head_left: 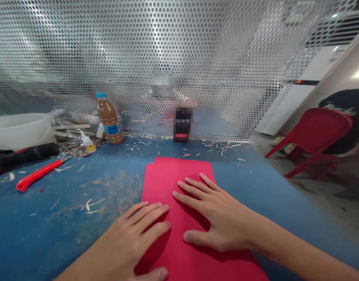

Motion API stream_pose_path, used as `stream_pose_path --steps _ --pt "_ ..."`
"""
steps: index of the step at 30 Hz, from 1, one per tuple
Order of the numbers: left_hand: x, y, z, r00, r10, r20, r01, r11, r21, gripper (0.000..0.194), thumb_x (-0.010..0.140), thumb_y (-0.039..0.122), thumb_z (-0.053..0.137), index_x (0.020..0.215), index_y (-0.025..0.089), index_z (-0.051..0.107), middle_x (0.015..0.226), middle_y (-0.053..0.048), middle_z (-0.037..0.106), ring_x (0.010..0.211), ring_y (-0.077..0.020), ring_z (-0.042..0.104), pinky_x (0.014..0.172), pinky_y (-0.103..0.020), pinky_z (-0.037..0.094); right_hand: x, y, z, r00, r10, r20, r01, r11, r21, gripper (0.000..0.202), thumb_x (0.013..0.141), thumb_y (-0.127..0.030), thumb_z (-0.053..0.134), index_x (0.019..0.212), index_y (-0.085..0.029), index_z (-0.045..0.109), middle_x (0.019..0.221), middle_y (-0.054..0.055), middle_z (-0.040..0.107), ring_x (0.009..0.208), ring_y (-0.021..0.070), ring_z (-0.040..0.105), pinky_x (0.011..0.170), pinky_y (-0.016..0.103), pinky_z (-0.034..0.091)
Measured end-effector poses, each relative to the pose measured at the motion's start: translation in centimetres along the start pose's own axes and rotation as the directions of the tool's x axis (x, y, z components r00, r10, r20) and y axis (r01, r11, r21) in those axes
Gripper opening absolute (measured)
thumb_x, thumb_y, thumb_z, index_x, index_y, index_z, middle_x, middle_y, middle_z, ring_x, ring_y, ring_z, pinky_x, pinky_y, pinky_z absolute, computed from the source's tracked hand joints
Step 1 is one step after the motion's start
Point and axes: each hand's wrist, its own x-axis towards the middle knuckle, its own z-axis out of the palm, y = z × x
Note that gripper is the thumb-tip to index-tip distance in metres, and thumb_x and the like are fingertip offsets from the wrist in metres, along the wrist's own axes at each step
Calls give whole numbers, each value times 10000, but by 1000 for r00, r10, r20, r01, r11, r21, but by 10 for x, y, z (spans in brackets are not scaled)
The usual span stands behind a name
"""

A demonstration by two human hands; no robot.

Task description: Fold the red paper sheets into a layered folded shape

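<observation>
A red sheet of paper or thin card [170, 175] lies on the blue table in front of me, and its far end shows a second, slightly offset edge, as if folded or layered. My left hand [135, 234] rests on its left side with the fingers stretched out and the thumb near the bottom of the view. On the right side, my right hand [217, 214] lies with its fingers spread, the fingertips pointing to the far left. Both hands touch the red sheet and hold nothing. The sheet's near end runs out of view.
At left lie a red-handled knife [40, 174], a black tool [27, 156], a small glue bottle [88, 142] and a white tub [21, 128]. A brown drink bottle [109, 119] and a dark box [182, 127] stand before the perforated metal panel [197, 47]. A person sits on a red chair [317, 128].
</observation>
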Motion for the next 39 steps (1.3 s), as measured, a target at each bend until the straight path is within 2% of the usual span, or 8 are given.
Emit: stream_pose_path --steps 11,21,26,30,39 --pt "-1 2 0 999 -21 -48 18 998 -55 578 905 392 715 1456 262 603 1575 -57 563 1382 -354 590 1130 -540 519 1 0 -1 999 27 16 -27 1000 -6 903 895 -798 563 1629 -303 388 1704 94 300 1591 390 217 1281 664 92" --pt "0 2 -3 1000 -12 -12 12 999 -43 514 943 420 673 1424 247 617 1581 -51 554 1405 -345 574 1139 -566 516 2 -2 -4 1000 14 -6 -14 1000 20 899 887 -776 600 1621 -291 412 1687 83 357 1586 399 237 1281 673 89" --pt "0 3 -1 997 -70 18 71 995 -67 639 943 488 668 1495 189 549 1611 -98 511 1429 -354 549 1151 -558 512 1 0 -4 1000 -7 -6 7 1000 13 893 893 -767 598 1625 -296 403 1690 92 351 1586 381 252 1284 664 71" --pt "-2 1 3 993 -115 30 117 991 -72 740 943 545 667 1564 193 473 1646 -107 454 1460 -383 506 1157 -594 495 1 1 -2 1000 -8 -5 9 1000 26 892 890 -770 603 1623 -301 407 1689 95 350 1581 385 263 1282 667 60" --pt "-3 0 4 995 -104 -6 103 989 -108 721 927 511 694 1554 213 496 1644 -97 463 1448 -374 522 1183 -567 469 3 2 -1 1000 -6 -18 7 998 56 886 873 -753 642 1610 -309 431 1683 99 361 1573 403 278 1277 681 64"
